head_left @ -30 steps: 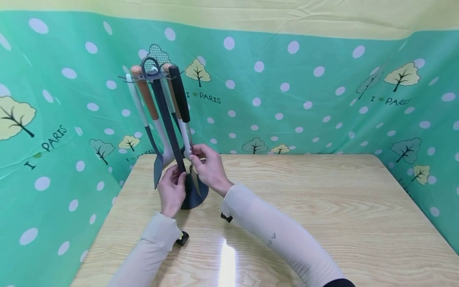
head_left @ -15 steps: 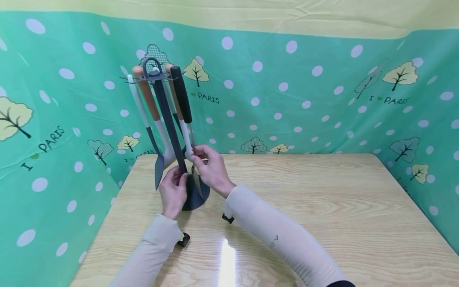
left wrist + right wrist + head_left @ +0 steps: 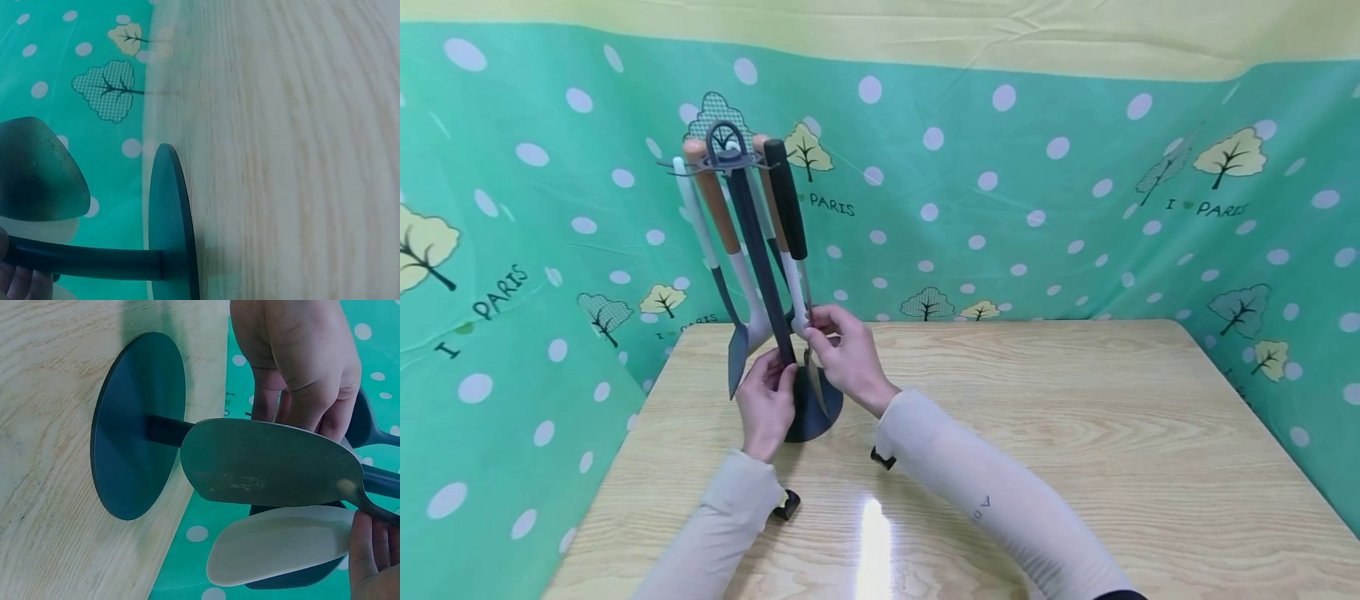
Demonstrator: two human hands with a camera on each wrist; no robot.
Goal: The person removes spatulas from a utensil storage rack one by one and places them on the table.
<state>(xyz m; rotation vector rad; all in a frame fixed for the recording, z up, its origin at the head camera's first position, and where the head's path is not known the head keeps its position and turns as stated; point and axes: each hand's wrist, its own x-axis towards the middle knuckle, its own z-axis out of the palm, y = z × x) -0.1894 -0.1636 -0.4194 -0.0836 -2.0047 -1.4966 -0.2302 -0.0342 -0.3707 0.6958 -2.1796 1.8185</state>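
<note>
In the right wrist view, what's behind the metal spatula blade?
The black post runs behind the blade; part of the left hand also sits behind it. Covered stretches of both cannot be seen.

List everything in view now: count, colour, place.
utensil stand: 1, black, table's left
metal turner: 1, black handle, stand's right
black turner: 1, white handle, stand's left
brown-handled utensils: 2, white lower parts, on stand
pale-handled utensil: 1, black shaft, stand's rear
table: 1, light wood, beneath
dotted backdrop: 1, green and yellow, behind
wrist devices: 2, black, over table
left hand: 1, pale sleeve, gripping stand
right hand: 1, pale sleeve, pinching metal turner
</note>
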